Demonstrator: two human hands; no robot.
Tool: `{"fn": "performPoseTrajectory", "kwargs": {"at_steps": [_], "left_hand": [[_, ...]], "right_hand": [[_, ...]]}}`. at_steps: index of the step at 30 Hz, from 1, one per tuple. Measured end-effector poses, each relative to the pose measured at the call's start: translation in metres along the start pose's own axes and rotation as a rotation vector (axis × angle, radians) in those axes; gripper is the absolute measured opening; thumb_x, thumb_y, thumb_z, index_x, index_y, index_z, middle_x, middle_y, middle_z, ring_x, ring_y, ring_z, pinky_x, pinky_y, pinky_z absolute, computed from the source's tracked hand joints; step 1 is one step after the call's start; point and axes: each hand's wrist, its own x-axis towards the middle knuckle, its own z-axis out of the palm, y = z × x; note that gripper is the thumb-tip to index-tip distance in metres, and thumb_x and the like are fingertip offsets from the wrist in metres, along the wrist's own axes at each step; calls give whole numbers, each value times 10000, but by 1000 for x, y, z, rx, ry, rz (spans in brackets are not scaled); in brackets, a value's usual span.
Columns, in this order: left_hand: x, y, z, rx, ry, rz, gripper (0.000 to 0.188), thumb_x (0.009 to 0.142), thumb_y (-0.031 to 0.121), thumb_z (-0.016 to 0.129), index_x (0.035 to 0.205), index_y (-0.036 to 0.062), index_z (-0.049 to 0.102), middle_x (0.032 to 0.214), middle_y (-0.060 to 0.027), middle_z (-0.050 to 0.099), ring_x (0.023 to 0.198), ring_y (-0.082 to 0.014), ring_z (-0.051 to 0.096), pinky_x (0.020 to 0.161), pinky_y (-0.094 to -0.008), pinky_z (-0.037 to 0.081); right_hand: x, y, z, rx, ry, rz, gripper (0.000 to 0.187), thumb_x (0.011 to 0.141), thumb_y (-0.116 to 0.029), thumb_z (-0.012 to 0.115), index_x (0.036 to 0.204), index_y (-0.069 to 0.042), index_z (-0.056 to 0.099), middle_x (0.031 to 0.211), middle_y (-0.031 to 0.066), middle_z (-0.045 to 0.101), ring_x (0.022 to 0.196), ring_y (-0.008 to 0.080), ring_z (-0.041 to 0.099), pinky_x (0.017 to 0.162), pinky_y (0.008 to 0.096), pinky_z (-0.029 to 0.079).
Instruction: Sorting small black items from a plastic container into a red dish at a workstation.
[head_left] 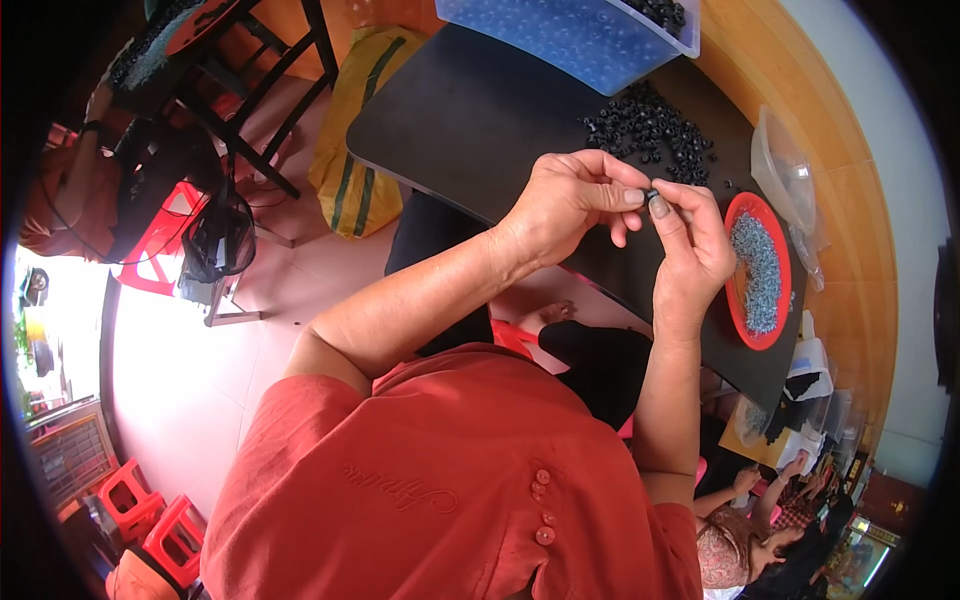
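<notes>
A small, dark, seemingly plastic piece [651,194] is mostly covered by fingertips, so its shape is hard to make out; the translucent blue plastic bin [530,32] is cut off by the upper edge. The left forearm slants up to the right and the right one rises nearly upright, bringing both hands together over the black tabletop [470,110]. The left hand [570,200] and right hand [692,235] pinch narrowly, the piece between their thumbs and fingers, below a heap of black plastic parts [650,130] and left of a red oval tray [784,255].
</notes>
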Motion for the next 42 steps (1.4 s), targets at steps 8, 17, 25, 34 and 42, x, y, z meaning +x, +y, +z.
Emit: {"fn": "performPoseTrajectory", "kwargs": {"at_steps": [8,17,25,34,42], "left_hand": [[0,0,-1,9,-18,5,118,890,-19,651,1000,-61,654,896,-144,674,729,-203,661,587,-303,553],[-2,0,0,58,-5,44,73,869,-32,670,938,-47,651,867,-142,677,717,-210,671,577,-299,551],[-1,0,-2,-9,-19,31,55,872,-40,659,925,-43,649,853,-148,674,708,-220,671,569,-305,547],[1,-1,-4,-8,5,56,19,880,-35,647,891,-43,634,853,-150,668,711,-229,663,590,-325,547],[3,-3,8,-41,130,51,42,859,-62,648,869,-23,634,853,-126,658,800,-221,663,751,-333,557]], "right_hand": [[1,-11,-5,-93,-57,72,87,894,11,654,980,21,660,884,0,622,814,67,574,755,198,455],[6,-17,-11,-157,-122,146,88,908,-34,646,983,8,661,854,11,639,721,53,532,638,196,425],[3,-22,-9,-91,-106,168,87,903,-48,659,973,1,664,866,8,644,721,49,533,628,197,424],[3,-17,4,-438,-92,-221,142,840,35,614,978,0,613,836,99,612,713,226,637,633,339,508],[-4,-6,18,-509,55,-279,245,741,37,694,964,-22,612,806,84,569,675,224,601,562,335,497]]}}
